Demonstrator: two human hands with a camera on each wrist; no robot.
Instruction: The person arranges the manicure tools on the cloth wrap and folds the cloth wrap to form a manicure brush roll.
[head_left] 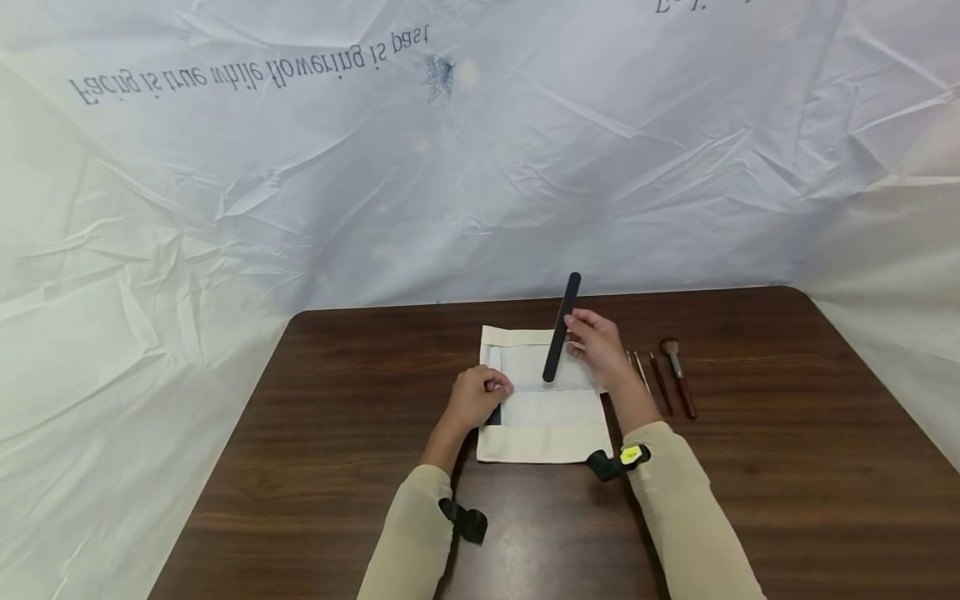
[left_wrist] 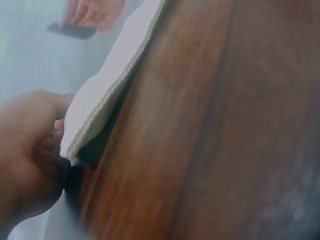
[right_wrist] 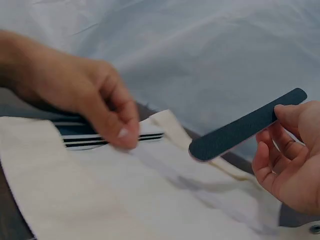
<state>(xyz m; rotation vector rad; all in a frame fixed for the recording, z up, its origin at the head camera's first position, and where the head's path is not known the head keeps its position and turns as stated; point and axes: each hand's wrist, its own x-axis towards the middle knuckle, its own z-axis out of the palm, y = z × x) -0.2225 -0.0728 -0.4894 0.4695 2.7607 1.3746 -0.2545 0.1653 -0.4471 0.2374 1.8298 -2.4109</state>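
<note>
My right hand (head_left: 596, 346) pinches a black nail file (head_left: 562, 325) between thumb and fingers. The file slants above an open cream cloth pouch (head_left: 545, 446), its lower end pointing toward the pouch's middle; in the right wrist view the nail file (right_wrist: 245, 127) has a rounded end. My left hand (head_left: 474, 396) is at the pouch's left side with fingers curled, thumb and fingers gripping the cloth (left_wrist: 107, 90) in the left wrist view. Under that hand, a flat piece with black and white stripes (right_wrist: 82, 142) lies in the pouch's left part.
Right of the pouch lie a makeup brush (head_left: 678, 375) with a dark red handle and several thin sticks (head_left: 660, 382), partly behind the right forearm. The brown wooden table (head_left: 360, 400) ends at a back edge, with white sheeting (head_left: 450, 208) hanging behind.
</note>
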